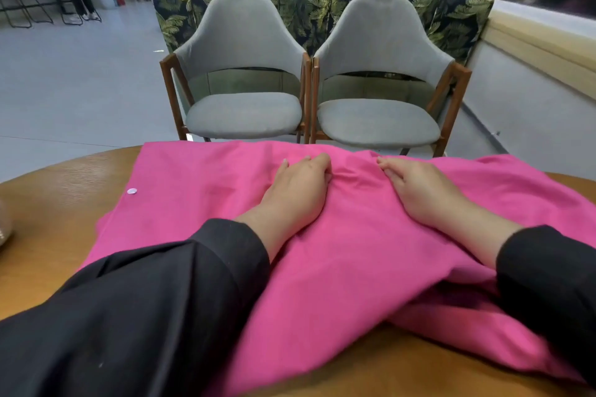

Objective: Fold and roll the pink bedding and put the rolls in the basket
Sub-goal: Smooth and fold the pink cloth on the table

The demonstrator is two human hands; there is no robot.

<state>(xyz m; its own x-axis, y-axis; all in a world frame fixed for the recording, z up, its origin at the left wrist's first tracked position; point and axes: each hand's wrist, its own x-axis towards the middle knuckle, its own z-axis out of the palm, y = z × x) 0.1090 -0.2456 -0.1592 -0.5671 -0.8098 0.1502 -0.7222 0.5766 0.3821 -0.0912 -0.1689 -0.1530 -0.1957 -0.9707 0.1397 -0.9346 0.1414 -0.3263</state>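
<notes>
Both hands, left point(295, 185) and right point(419, 187), flat on pink bedding point(338, 261) over round wooden table point(58, 209), grey chairs point(242, 80) beyond.

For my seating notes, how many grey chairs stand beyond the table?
2. One grey chair stands left, the other grey chair right, side by side behind the pink bedding. Others may be hidden.

Left hand point(298, 185) and right hand point(422, 190) apparently flat, palms down

Bedding point(338, 267) on the table point(64, 213), both hands atop, two chairs point(245, 113) behind.
</notes>
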